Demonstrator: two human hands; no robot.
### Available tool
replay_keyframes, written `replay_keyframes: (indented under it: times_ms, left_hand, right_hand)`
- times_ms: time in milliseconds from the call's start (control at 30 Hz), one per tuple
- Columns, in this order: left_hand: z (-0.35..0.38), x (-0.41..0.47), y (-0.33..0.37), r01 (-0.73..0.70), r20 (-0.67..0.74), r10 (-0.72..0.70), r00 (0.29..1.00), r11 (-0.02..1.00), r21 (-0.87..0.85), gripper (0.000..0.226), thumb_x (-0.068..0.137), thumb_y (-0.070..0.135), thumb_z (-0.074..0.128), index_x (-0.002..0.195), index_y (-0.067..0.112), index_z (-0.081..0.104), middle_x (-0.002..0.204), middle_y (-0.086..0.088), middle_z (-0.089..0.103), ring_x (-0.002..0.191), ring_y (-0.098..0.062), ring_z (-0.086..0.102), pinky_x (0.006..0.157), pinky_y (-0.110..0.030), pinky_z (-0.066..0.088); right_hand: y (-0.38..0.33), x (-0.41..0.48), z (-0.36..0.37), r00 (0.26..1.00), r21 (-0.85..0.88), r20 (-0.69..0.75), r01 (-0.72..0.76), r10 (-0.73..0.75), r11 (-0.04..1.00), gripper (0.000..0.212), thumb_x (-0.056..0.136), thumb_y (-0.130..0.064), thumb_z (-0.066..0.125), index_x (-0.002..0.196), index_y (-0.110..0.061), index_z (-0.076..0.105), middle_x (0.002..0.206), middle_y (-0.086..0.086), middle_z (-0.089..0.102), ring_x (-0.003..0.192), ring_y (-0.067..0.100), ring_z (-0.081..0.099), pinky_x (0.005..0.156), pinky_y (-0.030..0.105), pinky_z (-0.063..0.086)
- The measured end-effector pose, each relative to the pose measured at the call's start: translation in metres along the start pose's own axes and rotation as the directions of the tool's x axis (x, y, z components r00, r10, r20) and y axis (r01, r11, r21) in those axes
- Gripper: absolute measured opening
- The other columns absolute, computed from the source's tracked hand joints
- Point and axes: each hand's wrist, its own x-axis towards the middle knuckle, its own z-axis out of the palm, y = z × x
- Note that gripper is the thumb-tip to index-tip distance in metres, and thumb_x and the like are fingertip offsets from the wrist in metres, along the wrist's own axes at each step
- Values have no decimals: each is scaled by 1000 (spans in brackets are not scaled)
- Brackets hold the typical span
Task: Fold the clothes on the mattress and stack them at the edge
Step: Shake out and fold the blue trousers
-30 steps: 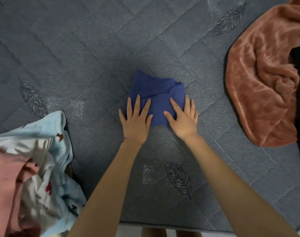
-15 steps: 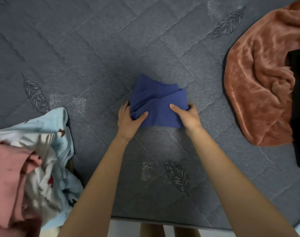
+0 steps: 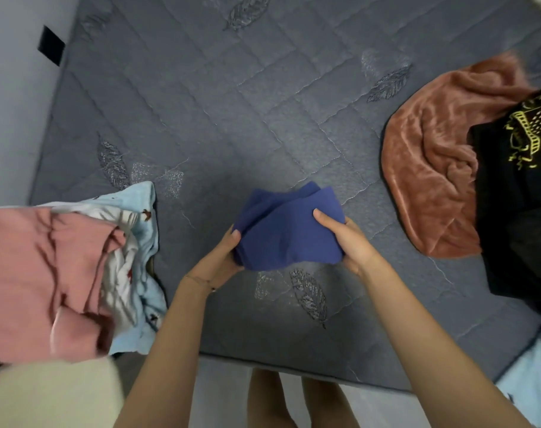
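Note:
A small folded blue cloth (image 3: 286,233) is held just above the grey quilted mattress (image 3: 219,118), near its front edge. My left hand (image 3: 221,261) grips the cloth's left side with the thumb on top. My right hand (image 3: 347,239) grips its right side, thumb pressed on the upper layer. Both palms reach under the bundle. The cloth's far corners stick up loosely.
A stack of folded clothes lies at the left edge: a pink garment (image 3: 37,273) over a light blue printed one (image 3: 139,211). A rust velvet garment (image 3: 432,168) and a black garment with yellow print (image 3: 522,186) lie on the right. My legs stand below the mattress's front edge.
My hands went from pressing flat on the blue cloth to gripping its two sides and lifting it toward the front edge. The view has shifted, showing more of the left stack.

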Motion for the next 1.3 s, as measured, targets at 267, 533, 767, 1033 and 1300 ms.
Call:
replay_keyframes:
  times_ms: [267, 533, 767, 1033, 1300]
  left_hand:
    - [38, -122, 9, -303, -82, 317, 945, 942, 146, 93, 47, 58, 88, 128, 38, 46, 129, 13, 57, 118, -12, 59, 90, -30, 53]
    - [0, -184, 39, -375, -156, 359, 920, 923, -85, 69, 57, 48, 88, 118, 32, 60, 116, 10, 69, 109, -15, 65, 84, -32, 57]
    - [-84, -233, 76, -445, -199, 431, 880, 895, -30, 34, 80, 21, 67, 114, 24, 62, 111, 6, 71, 104, -11, 67, 76, -21, 55]
    - [-226, -303, 120, -529, -312, 538, 783, 840, 119, 54, 68, 35, 78, 116, 18, 62, 118, 3, 69, 110, -14, 64, 83, -23, 52]
    - [-314, -292, 151, -476, -394, 580, 713, 813, 336, 20, 72, 38, 76, 88, 28, 71, 94, 12, 73, 93, -7, 67, 76, -17, 52]
  right_hand:
    - [-35, -115, 38, 994, -64, 41, 103, -101, 993, 30, 84, -39, 69, 108, -22, 67, 102, -3, 74, 94, 13, 71, 66, 20, 55]
    - [-40, -175, 110, 962, -72, 74, 267, -262, 961, 21, 90, -19, 65, 111, -23, 62, 102, -6, 74, 93, 11, 70, 67, 20, 55]
    - [-8, -183, 209, 949, -108, 12, 314, -314, 943, 27, 90, -15, 65, 117, -19, 61, 114, 0, 70, 100, 15, 68, 80, 26, 56]
    - [54, -189, 363, 935, -69, -15, 352, -354, 933, 15, 91, -20, 64, 103, -29, 64, 100, -14, 72, 92, 5, 68, 71, 19, 53]
    - [92, -153, 441, 939, -176, -55, 327, -341, 928, 12, 93, -26, 61, 103, -31, 57, 104, -14, 65, 95, 4, 63, 83, 20, 52]
